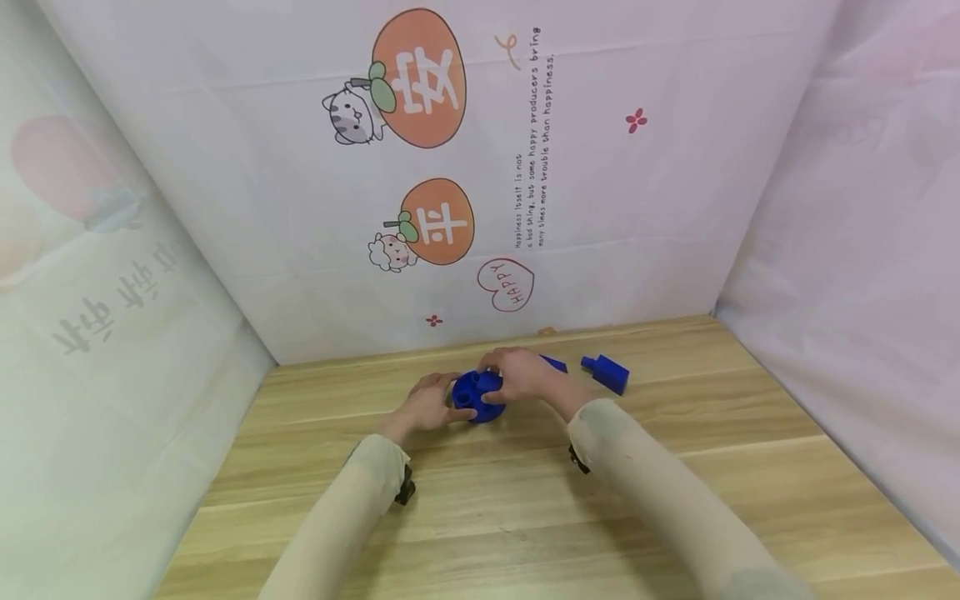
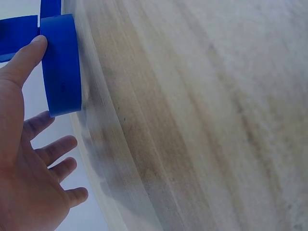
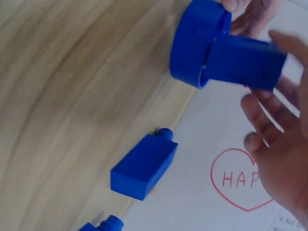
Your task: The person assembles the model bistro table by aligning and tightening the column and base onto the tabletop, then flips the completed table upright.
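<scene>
A round blue base [image 3: 192, 45] with holes in its top sits on the wooden table in front of me. My left hand [image 1: 429, 403] holds it by the side, thumb and index finger at opposite edges and the other fingers spread in the left wrist view. Against the top of the base stands a rectangular blue block [image 3: 245, 62]. My right hand [image 1: 521, 373] pinches that block near its far end between thumb and fingers. Whatever joins block and base is hidden where they meet. An uncovered hole shows in the base, beside the block, in the head view.
To the right lies a blue block with a round neck [image 1: 611, 375]. Another such block [image 3: 144, 166] lies nearer, partly behind my right hand in the head view. A white printed cloth [image 1: 600, 208] rises behind the wooden table [image 1: 495, 517], with more cloth at both sides.
</scene>
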Demonstrator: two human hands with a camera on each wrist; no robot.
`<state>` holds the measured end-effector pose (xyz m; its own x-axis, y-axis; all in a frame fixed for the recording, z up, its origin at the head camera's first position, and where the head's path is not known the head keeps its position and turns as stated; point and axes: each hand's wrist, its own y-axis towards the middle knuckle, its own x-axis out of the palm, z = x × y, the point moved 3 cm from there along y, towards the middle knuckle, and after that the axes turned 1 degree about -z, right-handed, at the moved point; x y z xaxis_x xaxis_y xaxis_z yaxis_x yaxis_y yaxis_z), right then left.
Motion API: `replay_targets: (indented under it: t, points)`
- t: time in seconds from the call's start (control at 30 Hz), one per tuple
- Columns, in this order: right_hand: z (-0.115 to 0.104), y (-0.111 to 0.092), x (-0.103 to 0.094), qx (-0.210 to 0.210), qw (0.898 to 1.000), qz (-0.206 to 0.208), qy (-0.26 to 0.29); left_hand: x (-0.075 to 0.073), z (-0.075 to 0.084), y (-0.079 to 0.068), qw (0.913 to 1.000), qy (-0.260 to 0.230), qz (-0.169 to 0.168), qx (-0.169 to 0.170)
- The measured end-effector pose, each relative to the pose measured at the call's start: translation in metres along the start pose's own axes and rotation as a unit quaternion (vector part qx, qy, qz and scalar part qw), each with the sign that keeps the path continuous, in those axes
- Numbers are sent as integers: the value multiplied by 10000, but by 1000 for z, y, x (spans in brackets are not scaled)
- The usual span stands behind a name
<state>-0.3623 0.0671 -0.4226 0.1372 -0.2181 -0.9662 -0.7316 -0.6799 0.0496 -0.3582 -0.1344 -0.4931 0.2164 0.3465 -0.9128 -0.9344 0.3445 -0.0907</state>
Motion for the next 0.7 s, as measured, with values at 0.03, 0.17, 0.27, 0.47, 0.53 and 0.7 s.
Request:
replay_targets:
  t: [0.03, 0.17, 0.27, 0.47, 0.53, 0.7]
  points:
    - [0, 0, 0, -29, 10000, -53, 11, 1, 0, 0, 10000, 1, -13, -9]
    - [4, -1, -1, -137, 9996, -229, 24, 2, 1, 0, 10000, -11, -24, -67]
    - [6, -1, -1, -31, 9997, -195, 115, 1, 1, 0, 10000, 10, -7, -90]
    - [7, 0, 1, 681, 9975, 17, 204, 1, 2, -1, 9999, 104, 35, -16]
    - [6, 1, 2, 772, 9968, 27, 180, 1, 1, -1, 9999, 109, 34, -33]
    - [7, 4, 5, 747, 9970, 51, 170, 2, 1, -1, 9999, 124, 50, -30]
